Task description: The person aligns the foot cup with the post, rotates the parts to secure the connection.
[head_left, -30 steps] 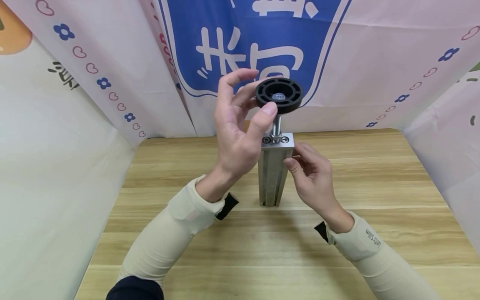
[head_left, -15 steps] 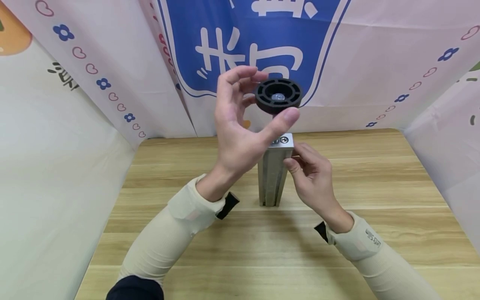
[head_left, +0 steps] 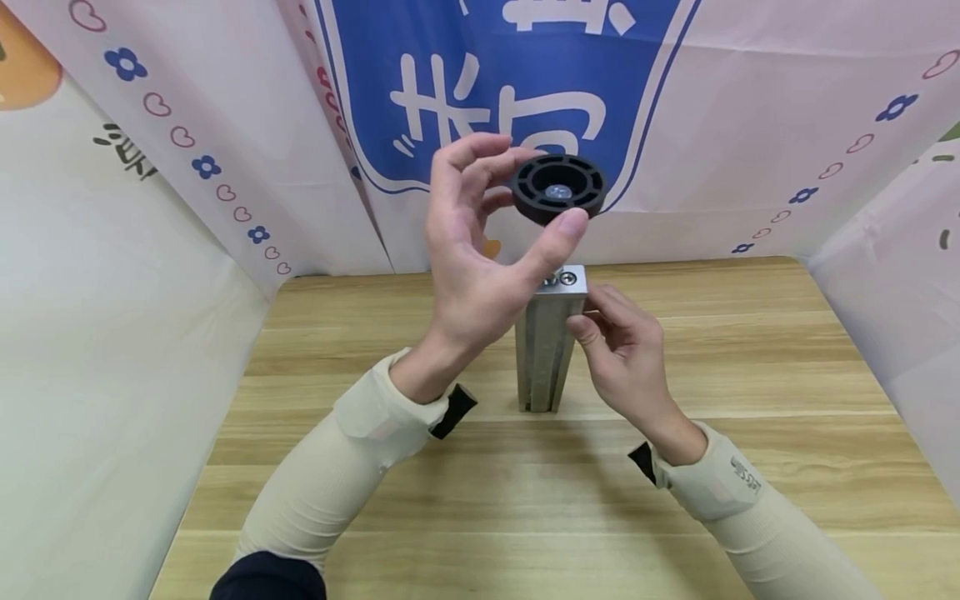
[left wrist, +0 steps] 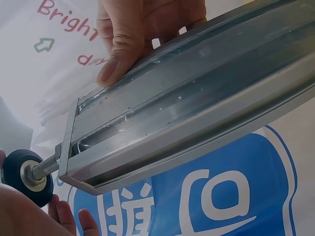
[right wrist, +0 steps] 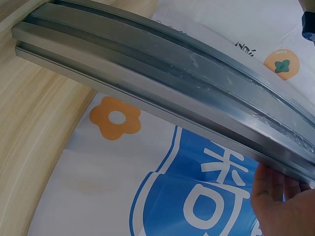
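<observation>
An aluminium profile (head_left: 543,350) stands upright on the wooden table, capped by a metal end plate (head_left: 573,285) with screws in it. From the plate rises a threaded stem (left wrist: 47,166) that carries a black round levelling foot (head_left: 558,190). My left hand (head_left: 476,267) holds the foot by its rim, thumb at the front and fingers curved behind its left side. Lower down, my right hand (head_left: 628,354) grips the profile near its top from the right. In the left wrist view its thumb (left wrist: 118,56) presses along the profile's edge.
The wooden table (head_left: 465,508) extends around the profile's base. A white printed cloth (head_left: 750,150) with a blue sign (head_left: 420,50) hangs behind it, and pale cloth walls stand at both sides.
My left thumb has slid rightward along the foot's front rim, then slightly back left, while the fingers shifted behind it. The right hand and profile have stayed in place.
</observation>
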A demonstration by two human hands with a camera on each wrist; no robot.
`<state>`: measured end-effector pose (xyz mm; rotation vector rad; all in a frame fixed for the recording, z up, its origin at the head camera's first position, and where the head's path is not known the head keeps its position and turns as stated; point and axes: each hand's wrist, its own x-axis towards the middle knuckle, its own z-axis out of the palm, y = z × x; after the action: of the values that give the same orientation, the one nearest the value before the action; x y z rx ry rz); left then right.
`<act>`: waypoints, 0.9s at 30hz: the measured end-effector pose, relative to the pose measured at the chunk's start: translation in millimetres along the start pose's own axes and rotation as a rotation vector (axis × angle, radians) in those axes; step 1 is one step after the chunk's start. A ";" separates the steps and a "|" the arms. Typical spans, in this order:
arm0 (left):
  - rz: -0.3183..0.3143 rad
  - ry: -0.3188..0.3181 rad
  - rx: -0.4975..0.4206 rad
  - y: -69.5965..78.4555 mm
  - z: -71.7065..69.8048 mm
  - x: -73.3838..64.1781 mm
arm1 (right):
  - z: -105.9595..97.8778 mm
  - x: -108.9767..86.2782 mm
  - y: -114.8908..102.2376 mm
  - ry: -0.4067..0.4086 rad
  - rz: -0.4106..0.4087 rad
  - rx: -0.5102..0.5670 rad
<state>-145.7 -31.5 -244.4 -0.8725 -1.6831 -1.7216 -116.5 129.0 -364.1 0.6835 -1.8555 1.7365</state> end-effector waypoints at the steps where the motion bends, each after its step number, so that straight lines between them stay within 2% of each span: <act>1: 0.002 -0.001 -0.005 -0.1 0.0 0.0 | 0.2 0.2 -0.3 0.000 -0.001 0.002; 6: 0.004 -0.004 -0.045 -0.4 -0.2 -0.7 | 0.3 0.4 0.0 0.005 0.006 0.009; 10: -0.029 -0.012 -0.097 0.6 -0.7 -1.7 | 0.0 0.0 0.6 0.004 0.018 -0.011; 16: -0.039 -0.025 -0.139 2.3 -0.4 -1.8 | 0.3 0.4 -0.9 0.006 0.022 -0.008; 27: -0.053 0.001 -0.126 0.6 -2.3 -3.1 | -0.2 -0.7 -0.4 0.002 0.026 -0.019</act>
<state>-143.5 -33.9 -246.4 -0.8900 -1.6251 -1.8805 -115.7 129.2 -364.3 0.6523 -1.8849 1.7331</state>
